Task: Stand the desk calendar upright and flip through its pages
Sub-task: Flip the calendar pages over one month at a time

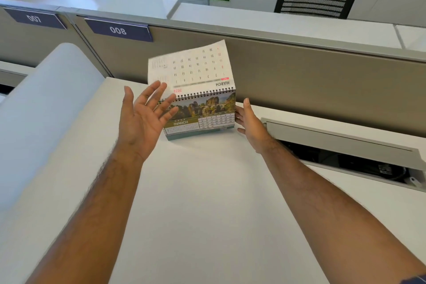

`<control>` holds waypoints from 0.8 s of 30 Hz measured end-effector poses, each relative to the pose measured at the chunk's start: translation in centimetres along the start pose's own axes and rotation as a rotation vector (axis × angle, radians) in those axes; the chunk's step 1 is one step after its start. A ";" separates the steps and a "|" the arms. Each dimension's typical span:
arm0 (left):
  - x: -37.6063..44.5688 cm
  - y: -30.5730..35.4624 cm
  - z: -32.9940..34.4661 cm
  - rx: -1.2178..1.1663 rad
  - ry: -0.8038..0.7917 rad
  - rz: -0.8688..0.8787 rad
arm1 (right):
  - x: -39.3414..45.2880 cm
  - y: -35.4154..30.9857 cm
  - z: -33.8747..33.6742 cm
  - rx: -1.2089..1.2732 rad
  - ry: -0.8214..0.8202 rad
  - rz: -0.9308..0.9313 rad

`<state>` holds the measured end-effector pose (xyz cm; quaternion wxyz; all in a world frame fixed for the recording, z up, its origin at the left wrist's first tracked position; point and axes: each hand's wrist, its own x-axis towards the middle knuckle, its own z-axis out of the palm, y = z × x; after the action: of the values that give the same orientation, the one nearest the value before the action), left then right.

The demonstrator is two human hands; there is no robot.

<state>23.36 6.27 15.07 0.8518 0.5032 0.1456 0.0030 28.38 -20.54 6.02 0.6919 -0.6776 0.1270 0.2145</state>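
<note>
The desk calendar stands upright on the white desk, close to the partition. Its front page shows a rocky landscape photo and a MARCH grid. One white page sticks up above the spiral binding, mid-flip, with MARCH printed upside down on it. My left hand is in front of the calendar's left side, palm up and fingers spread, fingertips near the binding and the lifted page's lower edge. My right hand rests against the calendar's right edge, fingers touching its side.
A beige partition with labels 007 and 008 runs behind the desk. An open cable tray with a raised lid lies in the desk to the right. A white curved divider stands at the left. Office chairs are beyond the partition.
</note>
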 end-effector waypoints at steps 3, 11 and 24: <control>-0.1 -1.0 -1.1 0.020 0.029 0.044 | 0.0 0.0 0.0 -0.006 -0.003 -0.001; -0.8 -5.2 -3.1 0.469 0.350 0.075 | 0.0 0.1 0.0 -0.026 0.007 -0.016; -1.8 -7.9 -3.7 0.639 0.311 -0.060 | -0.1 0.1 0.2 -0.030 0.013 -0.014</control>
<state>19.60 5.26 7.03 0.6187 0.7332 0.2819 0.0088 28.20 -20.34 5.99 0.6822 -0.6902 0.1235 0.2073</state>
